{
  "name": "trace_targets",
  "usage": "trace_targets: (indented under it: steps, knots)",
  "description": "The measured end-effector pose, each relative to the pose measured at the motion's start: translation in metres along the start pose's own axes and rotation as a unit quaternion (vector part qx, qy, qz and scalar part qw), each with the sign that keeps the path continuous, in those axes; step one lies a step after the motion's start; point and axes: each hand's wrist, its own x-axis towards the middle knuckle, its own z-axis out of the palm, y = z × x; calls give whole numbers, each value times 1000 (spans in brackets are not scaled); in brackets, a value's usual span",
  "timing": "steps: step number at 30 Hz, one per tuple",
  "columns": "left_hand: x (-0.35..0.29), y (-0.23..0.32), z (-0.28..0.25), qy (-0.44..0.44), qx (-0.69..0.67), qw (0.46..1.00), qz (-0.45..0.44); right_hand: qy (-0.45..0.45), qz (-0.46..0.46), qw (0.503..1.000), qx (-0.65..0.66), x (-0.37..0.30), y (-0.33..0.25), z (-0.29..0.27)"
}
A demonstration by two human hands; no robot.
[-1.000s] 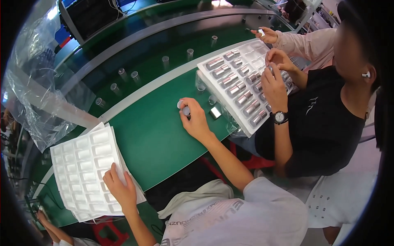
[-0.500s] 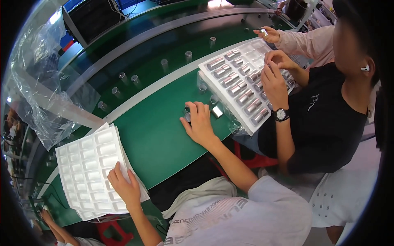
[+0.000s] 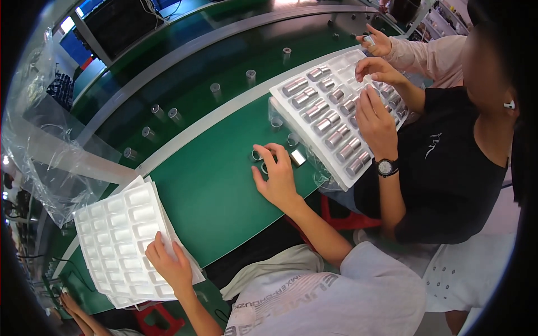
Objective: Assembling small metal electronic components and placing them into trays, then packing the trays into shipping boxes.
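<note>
One clear plastic bag (image 3: 61,140) is at your far left, beyond the stack of white trays (image 3: 117,235). These look thin and light, stiff enough to keep their shape but likely to crease if pinched at a corner; the rim seems the best hold. The top one has rows of moulded pockets showing only white. Your left hand (image 3: 170,263) lies on its right edge, thumb and forefinger apart.

On the belt (image 3: 193,98) past the tabletop (image 3: 207,201), a loose line of upright cylinders (image 3: 250,75) stands. Nearer you, on the tabletop, your right hand (image 3: 277,179) curls over a pair of cylinders (image 3: 255,155), one by the forefinger tip, the other between thumb and forefinger. Those fingers are apart; whether they press on either piece, you cannot tell. Expect smooth, rigid walls that may slip or roll, best taken around the middle.

Just right of your fingers sits a shiny silver cylinder (image 3: 298,158). Farther right, the loaded tray (image 3: 274,92) carries packed cylinders (image 3: 338,136), metallic and lying on their sides in many of its pockets, with a co-worker's hands (image 3: 376,120) above it.
</note>
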Motion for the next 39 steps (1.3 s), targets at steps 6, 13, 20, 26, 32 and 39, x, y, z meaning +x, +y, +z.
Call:
trace_targets:
  steps: [6, 13, 20, 26, 32, 39]
  knots:
    - [6, -4, 7, 3, -3, 1000, 0, 12, -13, 1000, 18, 4, 4, 7]
    - [6, -5, 10, -2, 5, 1000, -10, -28, -22, 999, 6, 9, 6, 14]
    - [6, -12, 9, 17, -42, 999, -23, -25, -18, 999, 14, 4, 5, 14]
    - [5, -13, -23, 67, -61, 995, -30, 4, -48, 999, -13, -4, -10, 10]
    - [4, -13, -86, 163, -114, 977, -81, 46, -82, 994, 56, -21, -54, 5]
    - [-6, -23, -136, 305, -35, 944, -123, -156, -103, 949, 253, -56, -125, 47]
